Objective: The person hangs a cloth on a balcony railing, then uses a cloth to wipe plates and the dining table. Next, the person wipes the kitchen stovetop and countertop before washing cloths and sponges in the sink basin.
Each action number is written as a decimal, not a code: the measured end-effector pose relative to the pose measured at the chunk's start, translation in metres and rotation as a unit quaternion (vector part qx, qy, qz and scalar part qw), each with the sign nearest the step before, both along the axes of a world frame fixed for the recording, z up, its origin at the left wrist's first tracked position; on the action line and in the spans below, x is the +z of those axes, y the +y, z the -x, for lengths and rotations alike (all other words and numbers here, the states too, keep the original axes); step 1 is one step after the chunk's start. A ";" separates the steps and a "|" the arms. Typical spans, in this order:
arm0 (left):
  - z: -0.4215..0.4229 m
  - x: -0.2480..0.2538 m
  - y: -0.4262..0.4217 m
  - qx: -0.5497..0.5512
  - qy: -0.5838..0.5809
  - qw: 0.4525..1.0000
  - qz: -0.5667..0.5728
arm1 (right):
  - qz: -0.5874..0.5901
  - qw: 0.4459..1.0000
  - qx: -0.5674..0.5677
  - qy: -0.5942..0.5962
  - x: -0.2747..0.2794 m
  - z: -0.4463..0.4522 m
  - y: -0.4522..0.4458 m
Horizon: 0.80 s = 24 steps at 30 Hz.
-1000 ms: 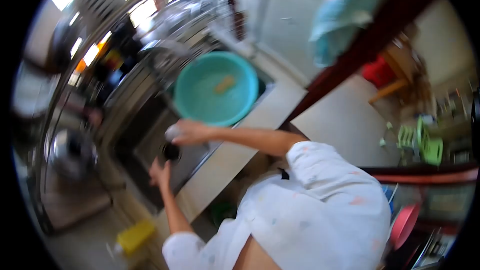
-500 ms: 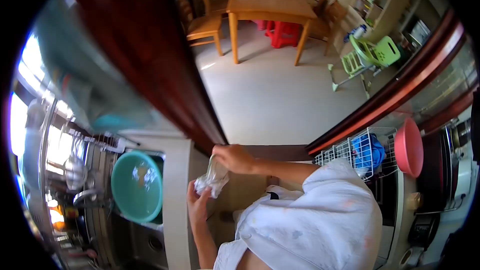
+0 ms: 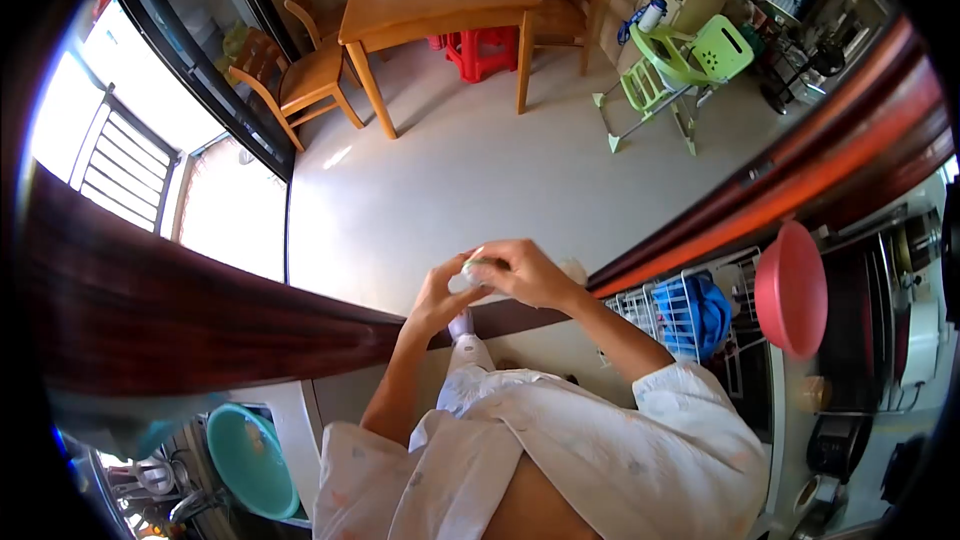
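In front of my body, above the doorway threshold, both of my hands are close together around a small crumpled white item (image 3: pixel 470 271). My left hand (image 3: pixel 437 292) grips it from the left, with thumb and fingers curled inward. From the right, my right hand (image 3: pixel 524 272) bends its fingers over the same item and hides most of it. Whether it is cloth, tissue or thin plastic does not show clearly.
Dark red door frames (image 3: pixel 215 315) flank the opening on both sides. Ahead are a wooden table (image 3: pixel 440 5), a wooden chair (image 3: pixel 315 85) and a green high chair (image 3: pixel 690 55). A teal basin (image 3: pixel 250 465) lies lower left; a white wire rack (image 3: pixel 690 315) and pink basin (image 3: pixel 792 290) stand right.
My view has turned left and moved toward the doorway. My hands have come from beside the counter to the threshold, closer together, and the white item is now more covered by fingers.
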State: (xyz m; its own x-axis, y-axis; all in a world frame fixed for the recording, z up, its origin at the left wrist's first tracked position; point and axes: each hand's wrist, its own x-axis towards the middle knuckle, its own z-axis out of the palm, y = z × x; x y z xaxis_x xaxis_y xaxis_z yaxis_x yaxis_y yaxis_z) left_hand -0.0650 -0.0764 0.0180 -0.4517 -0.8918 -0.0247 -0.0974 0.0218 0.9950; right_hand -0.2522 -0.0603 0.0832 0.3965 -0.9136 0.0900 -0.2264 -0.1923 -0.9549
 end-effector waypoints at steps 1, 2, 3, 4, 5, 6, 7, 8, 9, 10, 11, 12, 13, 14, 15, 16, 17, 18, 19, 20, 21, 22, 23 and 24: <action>0.007 -0.006 -0.027 -0.010 0.019 0.999 0.026 | 0.024 0.999 -0.039 0.001 0.003 0.012 -0.016; 0.014 -0.012 -0.051 -0.020 0.038 0.998 0.052 | 0.026 0.999 -0.038 0.004 0.004 0.024 -0.035; 0.020 -0.016 -0.073 0.032 0.158 0.986 -0.052 | 0.022 0.997 -0.080 0.005 0.005 0.036 -0.054; 0.021 -0.004 -0.100 -0.012 0.265 0.962 -0.071 | 0.017 0.992 -0.123 0.006 0.005 0.047 -0.075; 0.012 -0.014 -0.133 -0.040 0.305 0.947 -0.095 | 0.019 0.993 -0.118 0.022 0.013 0.054 -0.094; 0.003 -0.023 -0.166 -0.068 0.343 0.929 -0.118 | 0.021 0.993 -0.114 0.036 0.021 0.059 -0.113; 0.009 -0.003 -0.186 -0.059 0.262 0.962 -0.056 | 0.000 0.996 -0.093 0.018 0.019 0.062 -0.136; 0.021 0.024 -0.200 -0.050 0.177 0.983 0.005 | 0.001 0.995 -0.095 0.019 0.018 0.062 -0.159; 0.030 0.035 -0.221 -0.095 0.204 0.974 0.006 | -0.026 0.998 -0.058 0.006 0.018 0.060 -0.182; 0.040 0.040 -0.242 -0.130 0.186 0.973 0.041 | -0.053 0.998 -0.019 -0.006 0.020 0.059 -0.205; 0.048 0.044 -0.263 -0.162 0.138 0.976 0.045 | 0.015 1.000 -0.005 0.022 0.024 0.057 -0.228; 0.054 0.047 -0.285 -0.194 0.088 0.976 0.050 | 0.016 1.000 -0.004 0.022 0.031 0.060 -0.249; 0.058 0.049 -0.312 -0.194 0.087 0.976 0.048 | 0.015 0.999 -0.041 0.032 0.040 0.067 -0.268; 0.061 0.050 -0.343 -0.206 -0.051 0.975 0.070 | 0.014 0.996 -0.077 0.042 0.044 0.075 -0.288; 0.065 0.048 -0.371 -0.216 -0.189 0.954 0.087 | 0.018 0.989 -0.144 0.024 0.036 0.086 -0.307; 0.066 0.038 -0.393 -0.184 -0.182 0.940 0.223 | 0.018 0.982 -0.189 0.017 0.033 0.094 -0.322; 0.065 0.028 -0.413 -0.153 -0.187 0.925 0.294 | 0.021 0.972 -0.232 0.012 0.030 0.102 -0.339; 0.067 0.021 -0.435 -0.117 -0.189 0.902 0.370 | -0.002 0.962 -0.271 0.023 0.032 0.114 -0.356; 0.069 0.009 -0.454 -0.117 -0.191 0.902 0.368 | -0.004 0.960 -0.278 0.011 0.026 0.126 -0.372; 0.071 -0.002 -0.471 -0.106 -0.113 0.949 0.274 | -0.007 0.958 -0.286 -0.002 0.017 0.137 -0.388; 0.076 -0.012 -0.492 -0.092 -0.033 0.980 0.175 | -0.012 0.958 -0.286 -0.002 0.009 0.149 -0.408; 0.082 -0.016 -0.513 -0.093 -0.035 0.981 0.169 | -0.039 0.958 -0.284 -0.010 -0.001 0.162 -0.429; 0.089 -0.021 -0.532 -0.092 -0.039 0.990 0.100 | -0.067 0.957 -0.282 -0.019 -0.012 0.174 -0.448; 0.097 -0.026 -0.551 -0.090 -0.044 0.995 0.031 | -0.073 0.957 -0.281 -0.020 -0.023 0.189 -0.468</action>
